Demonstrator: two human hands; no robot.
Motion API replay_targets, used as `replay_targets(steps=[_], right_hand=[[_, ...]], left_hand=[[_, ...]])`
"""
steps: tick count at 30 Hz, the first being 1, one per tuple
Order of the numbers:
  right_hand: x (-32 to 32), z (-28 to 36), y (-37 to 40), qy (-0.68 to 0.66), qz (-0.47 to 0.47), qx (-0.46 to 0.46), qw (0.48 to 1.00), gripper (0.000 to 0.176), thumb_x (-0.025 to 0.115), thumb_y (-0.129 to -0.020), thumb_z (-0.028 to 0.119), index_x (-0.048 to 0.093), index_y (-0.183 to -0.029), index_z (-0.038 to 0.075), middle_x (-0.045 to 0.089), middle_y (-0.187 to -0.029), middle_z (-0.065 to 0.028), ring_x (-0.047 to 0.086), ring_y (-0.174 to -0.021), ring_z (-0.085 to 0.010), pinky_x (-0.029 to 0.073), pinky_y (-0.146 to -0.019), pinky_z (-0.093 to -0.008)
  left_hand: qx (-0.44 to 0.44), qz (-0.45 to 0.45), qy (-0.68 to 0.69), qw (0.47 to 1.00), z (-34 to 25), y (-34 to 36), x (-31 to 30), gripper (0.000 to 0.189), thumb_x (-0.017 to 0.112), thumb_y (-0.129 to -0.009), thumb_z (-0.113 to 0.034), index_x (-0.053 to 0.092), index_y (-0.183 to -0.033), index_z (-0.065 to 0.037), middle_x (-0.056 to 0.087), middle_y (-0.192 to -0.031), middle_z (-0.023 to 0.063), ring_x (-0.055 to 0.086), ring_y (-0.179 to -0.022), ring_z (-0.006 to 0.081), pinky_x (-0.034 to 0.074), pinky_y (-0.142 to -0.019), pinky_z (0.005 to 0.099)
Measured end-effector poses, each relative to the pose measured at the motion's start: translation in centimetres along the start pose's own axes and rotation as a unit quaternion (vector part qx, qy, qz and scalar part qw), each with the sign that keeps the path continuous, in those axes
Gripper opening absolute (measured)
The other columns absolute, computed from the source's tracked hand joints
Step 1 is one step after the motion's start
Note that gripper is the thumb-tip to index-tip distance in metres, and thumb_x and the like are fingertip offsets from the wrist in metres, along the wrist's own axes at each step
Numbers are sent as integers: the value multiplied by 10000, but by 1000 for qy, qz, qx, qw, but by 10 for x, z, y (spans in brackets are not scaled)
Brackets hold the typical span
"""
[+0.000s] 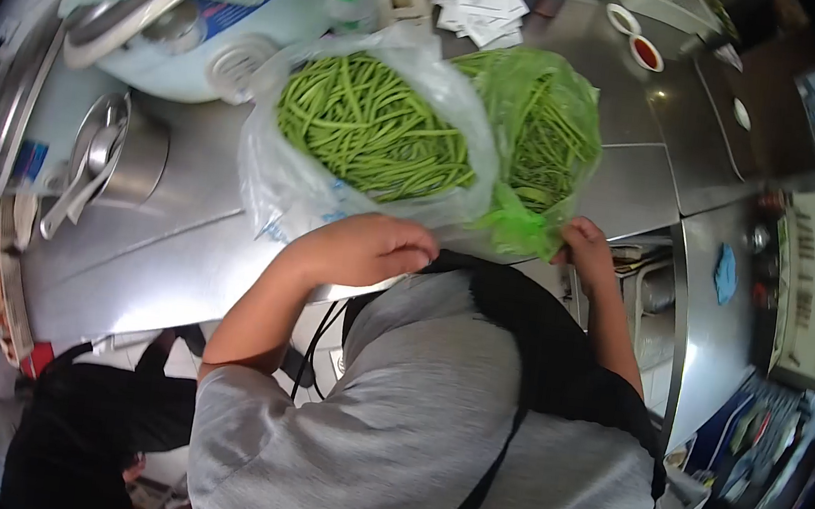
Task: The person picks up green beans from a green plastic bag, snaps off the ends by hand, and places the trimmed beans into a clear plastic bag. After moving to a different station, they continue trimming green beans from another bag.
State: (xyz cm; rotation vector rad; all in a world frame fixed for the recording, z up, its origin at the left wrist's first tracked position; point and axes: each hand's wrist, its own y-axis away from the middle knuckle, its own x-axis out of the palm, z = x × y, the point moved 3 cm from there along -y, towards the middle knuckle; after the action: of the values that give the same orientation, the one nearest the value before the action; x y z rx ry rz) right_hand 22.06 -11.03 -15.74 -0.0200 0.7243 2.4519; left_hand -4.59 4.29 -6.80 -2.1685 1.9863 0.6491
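**On the steel table [176,258]: two bags of green beans [371,130], both hands at their near edges**

At the near edge of the table, lower hem of the clear bag [285,180] not visible. Covered by the left hand [368,248], laid knuckles-up against it with fingers curled under. Cannot tell whether clenched on the plastic or only resting there. Right hand [584,247] pinched on a bunched corner of the green bag [543,119], fingertips lost in the folds. Picture corners blacked out by the lens rim.

Clear bag open at the top, slumped toward the left, packed with long green beans lying roughly parallel. Green bag just beside it on the right and touching it, translucent, likewise full of beans seen through the film.

Blue print [275,229] on the clear bag's lower left face: too small and creased to read. Printed paper slips [481,2] at the far side of the table: text illegible. Tall lettering on a panel [807,280] at far right: blurred, not readable.
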Motion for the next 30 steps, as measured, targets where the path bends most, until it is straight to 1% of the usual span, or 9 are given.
replay_targets(steps=[5,8,9,12,13,18,26,29,30], right_hand=[[2,19,5,-117,19,-78,990,81,476,-801,138,494,-761,71,530,-710,5,460,-631,-67,374,-582,-201],[11,81,25,-232,19,-192,953,77,468,-816,133,495,-773,75,542,-759,11,461,-666,-60,371,-622,-202],[7,92,29,-222,55,-222,948,68,461,-820,117,477,-770,74,573,-870,-42,502,-782,-112,381,-738,-257],[6,106,47,-174,81,-250,949,56,483,-810,113,485,-768,75,569,-857,-27,506,-771,-112,385,-735,-260],[6,98,50,-138,98,-226,959,62,485,-808,113,488,-761,73,565,-837,-19,501,-757,-104,386,-721,-256],[-1,40,72,174,251,-80,949,104,506,-786,145,506,-738,53,536,-714,18,466,-669,-63,386,-620,-221],[-15,71,6,288,-140,-219,922,209,555,-730,237,514,-826,55,556,-776,-120,552,-732,-243,432,-660,-332],[5,71,6,449,-206,-187,849,251,554,-718,240,495,-887,63,556,-831,-147,547,-799,-298,434,-696,-377],[3,63,-1,429,-202,-170,864,252,553,-716,229,490,-895,64,556,-826,-152,549,-798,-302,436,-694,-381]], left_hand=[[115,-118,34,986,-34,-81,-4,215,477,-810,-157,525,-961,-12,566,-855,119,547,-798,224,423,-709,295],[184,-154,-166,957,-40,-115,-3,228,488,-783,-131,515,-977,-14,554,-908,156,521,-876,286,410,-760,331],[158,-129,-170,964,-36,-124,-3,257,497,-764,-140,506,-990,-19,542,-948,176,490,-919,324,391,-795,365],[98,-124,-277,948,-24,-122,-9,271,498,-765,-172,508,-990,-21,542,-951,171,494,-902,332,392,-789,373],[28,-66,-296,953,-25,-117,-13,282,497,-765,-190,508,-995,-28,539,-967,172,484,-916,334,378,-799,391],[52,-73,-353,931,4,-86,-9,177,523,-722,-149,557,-882,-80,549,-842,106,491,-863,285,355,-754,383],[134,-115,-362,915,-14,-96,6,43,532,-671,-79,523,-713,-83,512,-721,66,493,-786,262,352,-709,366],[163,-105,-350,916,-24,-94,13,64,537,-660,-61,516,-719,-71,504,-708,78,498,-765,270,368,-690,366],[159,-92,-343,921,-26,-91,15,66,537,-659,-60,517,-721,-70,503,-708,79,499,-763,271,369,-687,365]])
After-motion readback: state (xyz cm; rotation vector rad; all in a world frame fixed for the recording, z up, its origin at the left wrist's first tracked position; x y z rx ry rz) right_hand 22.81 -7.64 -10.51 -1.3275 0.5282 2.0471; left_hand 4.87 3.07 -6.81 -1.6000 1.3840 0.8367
